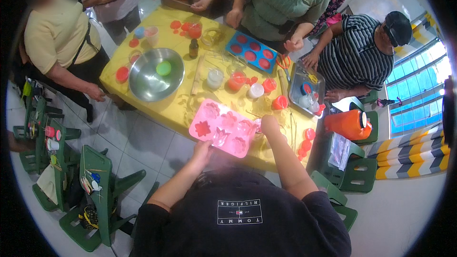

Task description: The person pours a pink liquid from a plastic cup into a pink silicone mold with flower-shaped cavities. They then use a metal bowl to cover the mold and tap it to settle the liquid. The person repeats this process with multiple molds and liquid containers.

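My left hand (203, 152) is closed on the near left edge of a pink flower-shaped silicone mold (232, 148), which is held tilted at the table's near edge. One flower cavity at its left is filled red; others look pink. My right hand (270, 126) is closed beside the mold's right edge, around a small pale thing too small and blurred to name. Just beyond the mold are a white cup (256, 90), a cup of red stuff (236, 82) and a small red-filled cup (280, 103).
On the yellow-covered table (190, 109) stand a steel bowl (138, 78) with a green cup (163, 68), a dark bottle (193, 48), a blue mold (233, 50) with red fillings and a metal tray (297, 90). Several people stand around. An orange jug (342, 124) is at right; green chairs (97, 185) at left.
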`<act>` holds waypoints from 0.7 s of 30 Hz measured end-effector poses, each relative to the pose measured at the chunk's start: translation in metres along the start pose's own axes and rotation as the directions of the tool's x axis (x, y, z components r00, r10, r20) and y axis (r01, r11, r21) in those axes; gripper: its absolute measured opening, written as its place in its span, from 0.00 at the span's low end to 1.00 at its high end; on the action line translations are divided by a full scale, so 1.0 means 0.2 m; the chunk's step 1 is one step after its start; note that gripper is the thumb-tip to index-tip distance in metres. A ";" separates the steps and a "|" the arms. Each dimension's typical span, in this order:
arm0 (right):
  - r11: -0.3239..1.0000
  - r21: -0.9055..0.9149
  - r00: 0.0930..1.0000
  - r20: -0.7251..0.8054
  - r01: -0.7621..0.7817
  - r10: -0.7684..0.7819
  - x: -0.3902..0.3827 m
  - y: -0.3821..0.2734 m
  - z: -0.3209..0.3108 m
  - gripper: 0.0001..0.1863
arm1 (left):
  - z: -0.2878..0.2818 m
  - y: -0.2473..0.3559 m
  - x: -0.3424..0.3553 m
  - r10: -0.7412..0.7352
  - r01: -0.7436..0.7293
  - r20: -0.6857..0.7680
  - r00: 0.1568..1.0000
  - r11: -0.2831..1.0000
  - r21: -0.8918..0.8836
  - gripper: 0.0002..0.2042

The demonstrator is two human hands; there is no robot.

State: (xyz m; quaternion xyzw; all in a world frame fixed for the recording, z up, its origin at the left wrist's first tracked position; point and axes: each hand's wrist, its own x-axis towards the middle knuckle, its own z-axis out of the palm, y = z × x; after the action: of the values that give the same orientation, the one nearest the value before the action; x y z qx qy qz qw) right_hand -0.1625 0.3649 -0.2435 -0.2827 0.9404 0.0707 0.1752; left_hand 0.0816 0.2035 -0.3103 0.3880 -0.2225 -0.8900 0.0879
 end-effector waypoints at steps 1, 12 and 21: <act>1.000 -0.001 1.000 -0.004 -0.026 0.026 -0.01 -0.02 -0.02 0.07 | -0.01 -0.01 0.00 0.009 -0.008 -0.009 1.000 1.000 0.014 0.14; 0.921 0.171 0.914 -0.276 0.350 -0.297 -0.15 -0.34 -0.11 0.09 | 0.03 0.02 -0.04 0.000 0.000 -0.019 1.000 1.000 -0.013 0.14; 0.706 -0.041 0.707 0.009 0.707 -0.708 -0.32 -0.72 0.07 0.13 | -0.04 -0.03 0.02 0.018 -0.015 0.039 0.999 0.995 -0.095 0.10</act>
State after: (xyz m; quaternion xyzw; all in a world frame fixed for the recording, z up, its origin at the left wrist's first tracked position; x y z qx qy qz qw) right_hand -0.0284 0.2822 -0.2381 -0.6252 0.7594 0.0168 0.1795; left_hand 0.0854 0.2045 -0.3208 0.3640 -0.1850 -0.9063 0.1091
